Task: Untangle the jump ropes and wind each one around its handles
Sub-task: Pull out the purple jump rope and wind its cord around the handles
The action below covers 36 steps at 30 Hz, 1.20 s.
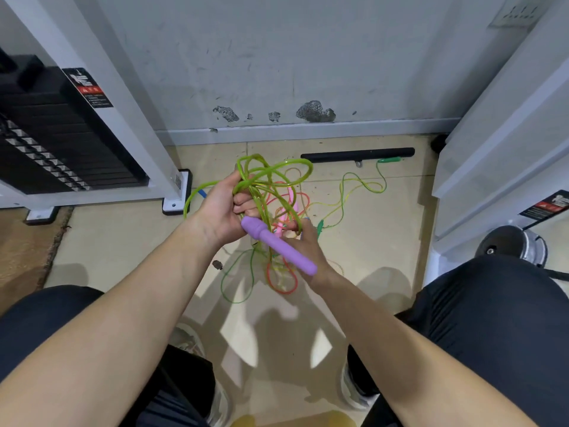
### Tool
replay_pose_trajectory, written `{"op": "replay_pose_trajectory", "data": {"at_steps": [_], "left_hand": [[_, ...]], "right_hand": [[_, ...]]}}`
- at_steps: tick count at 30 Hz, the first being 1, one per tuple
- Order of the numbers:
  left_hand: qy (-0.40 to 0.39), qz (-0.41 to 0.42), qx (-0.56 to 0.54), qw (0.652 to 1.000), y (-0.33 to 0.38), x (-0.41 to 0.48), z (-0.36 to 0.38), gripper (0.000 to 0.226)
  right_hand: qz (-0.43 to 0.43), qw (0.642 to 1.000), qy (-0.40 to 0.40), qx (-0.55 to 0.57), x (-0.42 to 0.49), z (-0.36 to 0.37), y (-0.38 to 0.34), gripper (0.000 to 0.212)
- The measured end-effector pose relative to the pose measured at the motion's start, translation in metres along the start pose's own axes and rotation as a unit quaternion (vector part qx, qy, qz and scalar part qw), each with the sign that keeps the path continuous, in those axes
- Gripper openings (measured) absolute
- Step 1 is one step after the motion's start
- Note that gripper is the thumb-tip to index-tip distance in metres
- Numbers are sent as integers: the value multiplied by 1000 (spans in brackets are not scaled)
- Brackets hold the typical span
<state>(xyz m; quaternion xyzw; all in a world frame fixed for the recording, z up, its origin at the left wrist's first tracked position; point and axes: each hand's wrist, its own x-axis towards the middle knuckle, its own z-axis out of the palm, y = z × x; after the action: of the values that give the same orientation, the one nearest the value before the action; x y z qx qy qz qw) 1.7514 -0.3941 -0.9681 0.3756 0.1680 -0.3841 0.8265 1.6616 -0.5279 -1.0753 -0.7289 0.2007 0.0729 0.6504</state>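
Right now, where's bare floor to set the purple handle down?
Bare: floor left of the left hand, bordered by rack foot and rug; also the strip between the shoes. Crowded: ropes sprawl from under the right hand to the black bar.

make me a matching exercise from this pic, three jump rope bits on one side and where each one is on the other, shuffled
Things:
1. purple handle
2. thick green rope
3. green handle

Places:
a. lying on the floor by the black bar
b. held across the right hand
c. bunched in loops in the left hand

Pairs: 1-b, 2-c, 3-a
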Motion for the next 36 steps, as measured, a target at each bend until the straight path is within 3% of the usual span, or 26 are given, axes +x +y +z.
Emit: {"op": "replay_pose_trajectory", "data": {"at_steps": [3, 7, 9, 12, 16, 21, 23, 27, 30, 33, 36], "left_hand": [[-21, -17, -49, 998, 4, -1, -2, 45], [-5, -19, -100, 995, 4, 8, -9, 61], [23, -15, -108, 994, 6, 11, -13, 57], [79, -7, -115, 990, 14, 14, -24, 49], [149, -7, -74, 986, 26, 21, -43, 44], [269, -15, 75, 960, 30, 32, -70, 42], [286, -24, 148, 946, 30, 35, -79, 37], [275, -47, 269, 922, 27, 33, -87, 31], [268, -45, 354, 895, 23, 33, -87, 21], [275, -38, 392, 877, 21, 32, -80, 15], [292, -13, 465, 835, 26, 32, -71, 11]], "right_hand": [[-31, 997, -54, 41, -6, 4, 1, 68], [-14, 979, -200, -41, -24, -2, -8, 43], [16, 985, -164, -40, -22, -1, -10, 30], [4, 990, -132, 53, -14, -2, -7, 34], [21, 992, -9, 122, 1, -17, -2, 58], [32, 975, 42, 214, 13, -38, -6, 34], [43, 965, 37, 258, 18, -44, -6, 21], [78, 944, 34, 318, 24, -53, -7, 17], [71, 962, 32, 261, 28, -54, -4, 23], [66, 992, 22, 108, 33, -54, -6, 33], [67, 996, 28, 45, 35, -53, -17, 17]]}}
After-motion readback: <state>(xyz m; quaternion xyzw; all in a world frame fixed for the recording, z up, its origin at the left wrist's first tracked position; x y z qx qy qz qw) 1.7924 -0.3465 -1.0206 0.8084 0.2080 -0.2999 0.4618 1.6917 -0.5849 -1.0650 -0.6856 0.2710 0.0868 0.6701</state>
